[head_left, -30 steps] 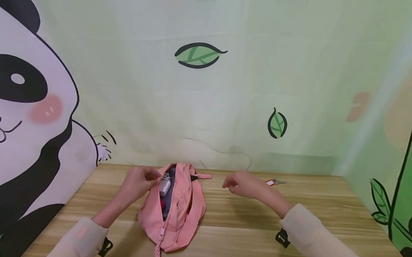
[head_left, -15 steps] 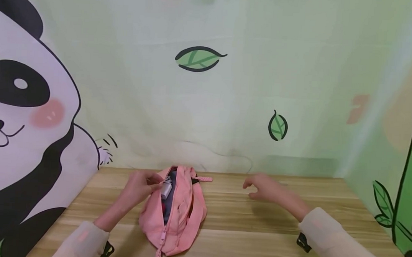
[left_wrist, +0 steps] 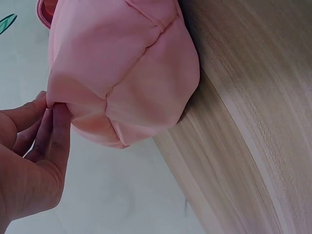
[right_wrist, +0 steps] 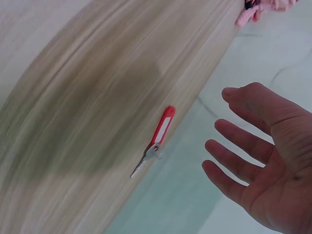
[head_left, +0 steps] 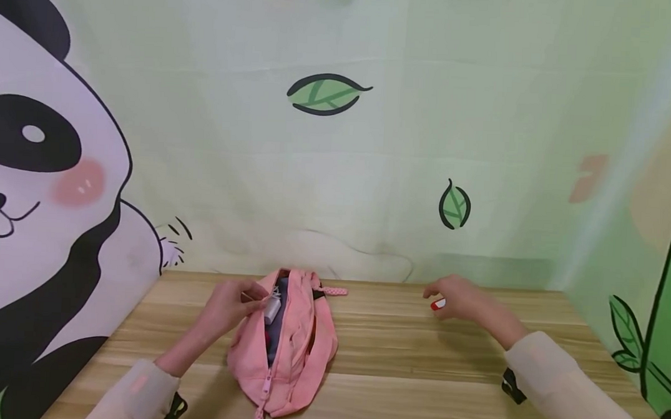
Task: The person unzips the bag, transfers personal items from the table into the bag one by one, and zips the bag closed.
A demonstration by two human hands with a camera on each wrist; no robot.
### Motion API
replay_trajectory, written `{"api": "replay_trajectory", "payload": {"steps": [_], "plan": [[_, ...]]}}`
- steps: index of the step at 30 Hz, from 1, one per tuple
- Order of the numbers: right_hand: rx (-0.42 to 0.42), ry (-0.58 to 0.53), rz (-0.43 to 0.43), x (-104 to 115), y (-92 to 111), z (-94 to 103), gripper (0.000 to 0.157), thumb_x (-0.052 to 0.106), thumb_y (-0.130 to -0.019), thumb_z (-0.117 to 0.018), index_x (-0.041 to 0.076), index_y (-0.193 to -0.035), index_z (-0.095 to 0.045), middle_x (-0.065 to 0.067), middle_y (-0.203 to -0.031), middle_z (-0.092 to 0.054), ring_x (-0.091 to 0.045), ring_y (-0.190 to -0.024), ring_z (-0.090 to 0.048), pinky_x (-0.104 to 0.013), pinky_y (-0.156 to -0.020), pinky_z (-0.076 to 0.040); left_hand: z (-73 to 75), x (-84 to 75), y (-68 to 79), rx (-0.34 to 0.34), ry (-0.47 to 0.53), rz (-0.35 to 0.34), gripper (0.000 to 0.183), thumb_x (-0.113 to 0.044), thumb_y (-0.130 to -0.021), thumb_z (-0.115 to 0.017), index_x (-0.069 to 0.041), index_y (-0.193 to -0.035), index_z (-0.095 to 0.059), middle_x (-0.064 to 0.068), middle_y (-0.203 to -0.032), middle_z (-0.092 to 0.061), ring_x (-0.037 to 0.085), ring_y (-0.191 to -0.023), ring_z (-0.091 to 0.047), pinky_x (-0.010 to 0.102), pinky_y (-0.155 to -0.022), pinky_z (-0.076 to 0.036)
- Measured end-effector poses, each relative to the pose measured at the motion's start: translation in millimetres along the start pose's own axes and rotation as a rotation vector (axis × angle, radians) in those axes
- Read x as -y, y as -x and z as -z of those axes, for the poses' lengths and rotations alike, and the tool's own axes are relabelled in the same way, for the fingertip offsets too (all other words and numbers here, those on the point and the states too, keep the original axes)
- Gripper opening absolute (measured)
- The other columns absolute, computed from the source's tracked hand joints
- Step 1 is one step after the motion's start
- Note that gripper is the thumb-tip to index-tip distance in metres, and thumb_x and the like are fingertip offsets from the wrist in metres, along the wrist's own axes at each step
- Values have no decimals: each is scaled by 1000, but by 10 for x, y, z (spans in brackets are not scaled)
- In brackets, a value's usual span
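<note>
A pink fabric bag [head_left: 300, 373] lies on the table with its zipper undone. My left hand [head_left: 227, 308] pinches the edge of its opening between thumb and fingers; the left wrist view shows the cloth [left_wrist: 122, 63] bunched at the fingertips. Inside the opening sits a white block with a cord [head_left: 272, 308], and a small red thing is partly hidden lower down. To the right, my right hand [head_left: 462, 299] hovers above a key [right_wrist: 141, 165] with a red and white tag [right_wrist: 164, 125]. Its fingers are loosely bent, apart from the key, and hold nothing.
The wood-grain table [head_left: 395, 396] ends at a pale green backdrop [head_left: 370, 192] printed with a panda and leaves. A braided pink cord [head_left: 332, 291] sticks out from the bag's far end.
My right hand has moved right, away from the bag and over to the tagged key. My left hand keeps its pinch on the bag's edge, almost unmoved.
</note>
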State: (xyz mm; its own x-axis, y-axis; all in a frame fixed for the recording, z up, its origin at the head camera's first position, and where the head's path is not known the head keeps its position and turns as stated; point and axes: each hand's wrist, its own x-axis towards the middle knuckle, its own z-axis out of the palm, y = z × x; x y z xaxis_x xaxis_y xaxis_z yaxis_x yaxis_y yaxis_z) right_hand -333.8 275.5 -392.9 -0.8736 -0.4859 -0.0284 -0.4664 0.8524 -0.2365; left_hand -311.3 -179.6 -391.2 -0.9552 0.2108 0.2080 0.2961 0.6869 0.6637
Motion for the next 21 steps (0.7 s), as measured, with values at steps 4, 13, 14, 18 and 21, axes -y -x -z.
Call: {"api": "replay_trajectory", "payload": {"steps": [4,13,14,18,21], "plan": [[14,-10,-7,-91,-64,4,26,6,-86,-77,-1,-110,-72,-18,-112,-72,-38,-105,-66,-48,-91,-55,10,0,11,-1,-5,7,10,-2,-89,-76,-2,-99,-76,8,-92,-74,20,-83,-69,33,-70,-59],[18,35,8,-332,-203,-26,27,6,-85,-78,-3,-109,-73,-19,-107,-73,-37,-100,-66,-49,-90,-54,26,-29,-11,-2,-11,15,7,-2,-89,-75,-3,-97,-77,7,-90,-75,20,-83,-69,33,-70,-59],[26,37,4,-350,-210,-27,27,6,-85,-78,-3,-109,-73,-18,-107,-73,-37,-100,-66,-48,-90,-54,25,-23,-14,-1,-11,14,7,-2,-90,-75,-3,-96,-77,7,-90,-75,20,-83,-69,33,-70,-59],[56,28,-16,-404,-242,-46,23,3,-84,-77,-3,-107,-75,-15,-104,-74,-32,-94,-65,-44,-87,-54,29,-2,-11,1,-5,31,7,-3,-90,-75,-4,-96,-77,7,-90,-74,20,-84,-68,32,-70,-59],[71,14,-26,-453,-270,-98,18,-2,-82,-76,-1,-100,-76,-11,-96,-73,-23,-83,-61,-39,-81,-55,34,1,-2,12,8,54,8,-3,-90,-75,-4,-97,-78,6,-90,-74,20,-83,-67,30,-68,-57]]}}
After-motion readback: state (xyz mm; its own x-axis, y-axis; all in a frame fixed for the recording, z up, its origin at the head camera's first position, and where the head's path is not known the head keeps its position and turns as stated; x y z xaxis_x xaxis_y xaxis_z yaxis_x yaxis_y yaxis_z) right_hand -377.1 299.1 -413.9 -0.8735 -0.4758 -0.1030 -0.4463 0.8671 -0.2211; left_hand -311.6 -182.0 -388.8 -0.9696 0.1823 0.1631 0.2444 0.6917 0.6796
